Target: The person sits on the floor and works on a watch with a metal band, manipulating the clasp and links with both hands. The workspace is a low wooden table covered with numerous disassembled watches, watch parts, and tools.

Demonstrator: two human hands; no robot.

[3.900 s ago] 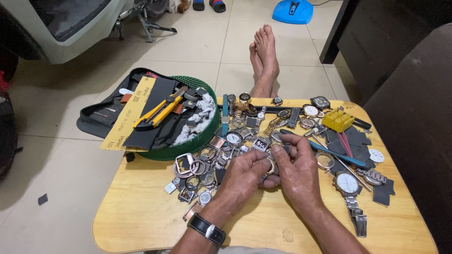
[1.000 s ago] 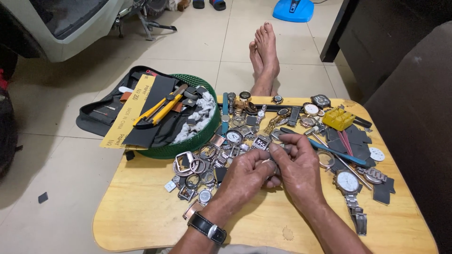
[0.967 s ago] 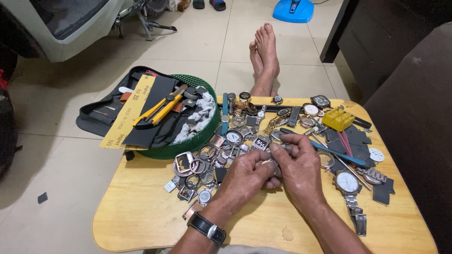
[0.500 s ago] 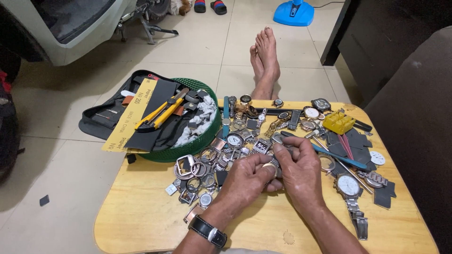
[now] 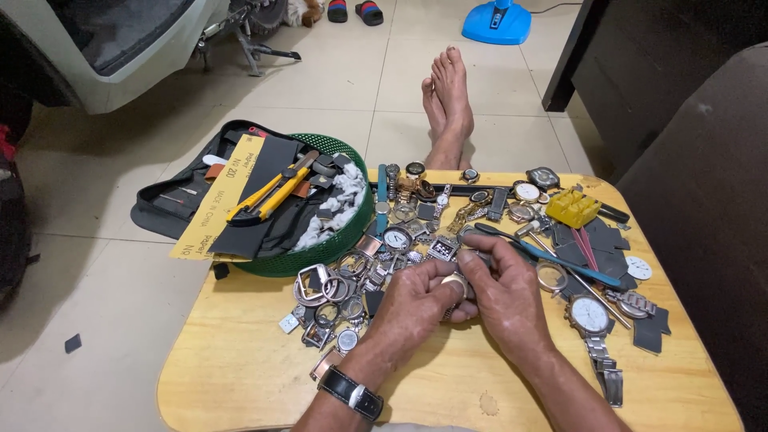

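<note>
My left hand (image 5: 418, 308) and my right hand (image 5: 504, 290) meet over the middle of a low wooden table (image 5: 232, 368). Together they grip a small round metal watch case (image 5: 454, 283), the left thumb lying across it and the right fingers curled over its far side. Most of the case is hidden by the fingers. A black-strapped wristwatch (image 5: 350, 392) sits on my left wrist. Just beyond the hands spreads a heap of watch cases, dials and bands (image 5: 400, 240).
A green basket (image 5: 340, 236) with a black tool pouch, yellow-handled pliers (image 5: 268, 196) and a yellow sandpaper sheet overhangs the table's left rear. A yellow block (image 5: 572, 208), a blue tool (image 5: 552, 256) and a silver bracelet watch (image 5: 594, 320) lie right. Bare feet (image 5: 446, 92) stretch past the far edge.
Both hands stay together on the watch case with only slight finger shifts. The view has tilted a little, nothing on the table has moved.
</note>
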